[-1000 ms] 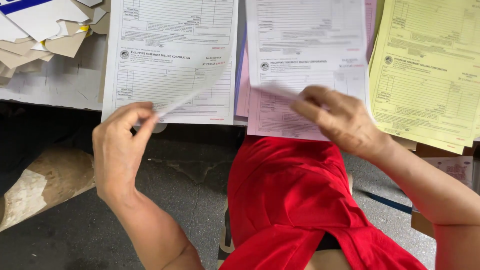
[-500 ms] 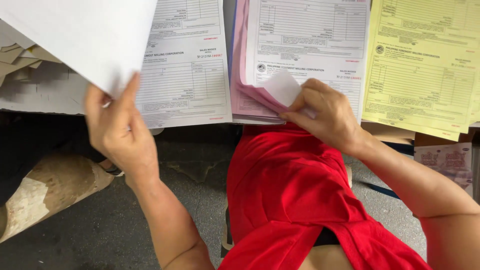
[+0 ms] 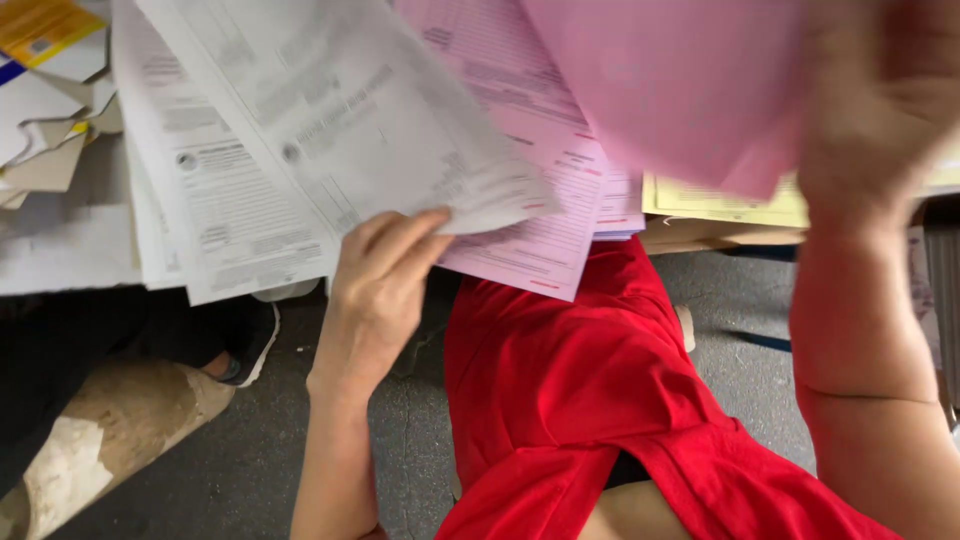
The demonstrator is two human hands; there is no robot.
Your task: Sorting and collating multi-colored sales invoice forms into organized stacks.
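Lifting a white printed form (image 3: 350, 120) by its lower edge, the left hand (image 3: 375, 290) had its fingers curled up under the sheet, thumb hidden behind; it grasped that sheet, pinched near its bottom right corner. The white form was tilted and blurred, raised above the stack of white forms (image 3: 215, 225) that lay flat just left of the hand.

The right hand (image 3: 880, 110) was raised high, right of the white form, badly blurred. It held a pink sheet (image 3: 680, 80) up in the air, the sheet's plain back turned to the camera; the fingers themselves could not be made out, but the sheet hung from that hand, so I judged it gripped.

Between the white form and the lifted pink sheet lay a pink printed form (image 3: 540, 200) on its pile, its lower corner overhanging the red garment (image 3: 580, 390) on the person's lap. A yellow form (image 3: 720, 200) showed as a strip under the lifted pink sheet, well right of the white form. Cardboard scraps (image 3: 50, 150) sat far left of the white form.

Judgement: the work in hand looked like sorting coloured copies of forms, with one white and one pink sheet both mid-lift. The next move would call for laying each sheet square on its own colour pile, keeping the pinch until the paper lay flat, since loose sheets slide easily.
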